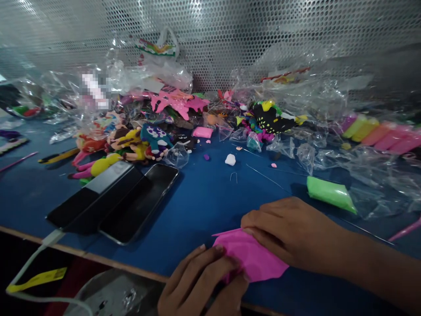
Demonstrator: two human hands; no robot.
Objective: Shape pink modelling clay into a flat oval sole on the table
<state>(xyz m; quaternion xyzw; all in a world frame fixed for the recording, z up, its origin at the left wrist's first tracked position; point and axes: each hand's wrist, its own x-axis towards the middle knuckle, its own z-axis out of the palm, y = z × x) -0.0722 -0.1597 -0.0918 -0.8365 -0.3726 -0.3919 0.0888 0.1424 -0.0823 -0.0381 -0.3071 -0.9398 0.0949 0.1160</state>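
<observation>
Beneath both hands, a pink sheet lies partly hidden.

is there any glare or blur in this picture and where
In the head view, glare spots the perforated metal panel; glints streak the clear plastic; the coloured packets at right look soft; a pixelated patch hides detail at upper left; the pink sheet reads fairly clearly.

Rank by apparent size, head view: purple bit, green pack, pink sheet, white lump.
1. Pink sheet, though partly covered and nearer the camera
2. Green pack
3. White lump
4. Purple bit

Image size only; true sizes may differ.
</observation>
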